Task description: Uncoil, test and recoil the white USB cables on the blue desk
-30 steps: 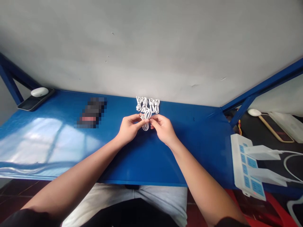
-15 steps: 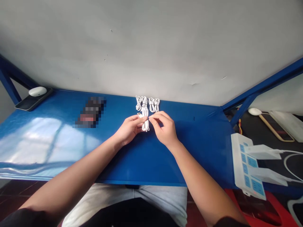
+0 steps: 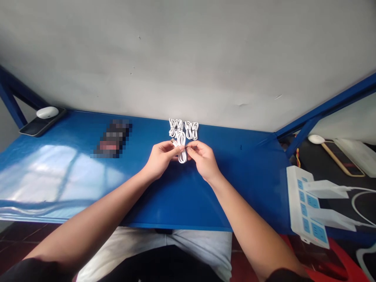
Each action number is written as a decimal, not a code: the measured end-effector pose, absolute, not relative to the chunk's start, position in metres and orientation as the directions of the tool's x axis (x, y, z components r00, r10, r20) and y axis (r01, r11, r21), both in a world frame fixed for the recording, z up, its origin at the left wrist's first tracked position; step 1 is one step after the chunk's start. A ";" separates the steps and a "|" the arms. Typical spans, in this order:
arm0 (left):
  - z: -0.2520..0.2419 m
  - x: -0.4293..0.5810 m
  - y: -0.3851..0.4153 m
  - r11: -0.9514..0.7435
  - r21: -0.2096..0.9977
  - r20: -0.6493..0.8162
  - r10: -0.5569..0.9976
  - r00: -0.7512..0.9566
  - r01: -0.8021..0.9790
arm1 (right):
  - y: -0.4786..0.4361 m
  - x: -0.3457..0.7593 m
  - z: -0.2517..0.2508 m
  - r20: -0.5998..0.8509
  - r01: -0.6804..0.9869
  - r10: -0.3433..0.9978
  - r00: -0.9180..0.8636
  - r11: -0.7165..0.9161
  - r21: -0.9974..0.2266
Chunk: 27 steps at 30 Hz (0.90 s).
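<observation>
A coiled white USB cable (image 3: 182, 156) is held in the middle, above the blue tabletop (image 3: 188, 196). My left hand (image 3: 161, 158) is closed on it, thumb across the coil's waist, and the cable's USB plug (image 3: 173, 140) sticks out over the fingers. At the coil's right side my right hand (image 3: 203, 158) is closed in a pinch; a thin dark tie shows at its fingertips, mostly hidden. Just behind lie several bundled white cables (image 3: 192, 130), with dark bands round their middles.
A pixelated dark object (image 3: 113, 139) lies left of my hands. In the far left corner a white mouse-shaped thing (image 3: 47, 112) rests on a phone-like slab (image 3: 35, 127). At right stands a white power strip (image 3: 296, 196) with plugged-in chargers. A grey wall (image 3: 188, 58) rises behind.
The coil has turned slightly, showing its loops more openly. My right fingers have closed in against its side, with the thumb lower.
</observation>
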State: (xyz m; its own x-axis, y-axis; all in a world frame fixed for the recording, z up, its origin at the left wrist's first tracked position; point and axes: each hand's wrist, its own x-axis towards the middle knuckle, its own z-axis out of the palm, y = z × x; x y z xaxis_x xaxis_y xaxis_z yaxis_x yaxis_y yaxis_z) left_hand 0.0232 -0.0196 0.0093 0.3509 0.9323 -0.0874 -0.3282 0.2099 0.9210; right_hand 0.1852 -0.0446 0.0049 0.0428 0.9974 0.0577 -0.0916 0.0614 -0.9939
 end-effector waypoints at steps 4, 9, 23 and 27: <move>0.014 0.020 -0.017 0.539 0.729 -0.287 0.800 0.527 -0.422 | -0.047 0.183 0.006 0.301 0.101 0.952 0.054 0.294 -0.950; 0.016 0.019 -0.015 0.746 0.454 -0.414 0.661 0.625 -0.488 | -0.051 0.188 0.012 0.657 0.434 0.754 -0.028 0.601 -0.671; 0.004 0.024 -0.018 0.130 0.924 -0.007 0.946 0.325 -0.358 | -0.042 0.192 0.014 -0.025 0.015 0.997 0.078 -0.026 -1.000; 0.001 0.023 -0.018 0.014 0.964 0.078 0.941 0.331 -0.267 | -0.040 0.193 0.010 -0.165 -0.096 0.986 0.029 -0.162 -0.982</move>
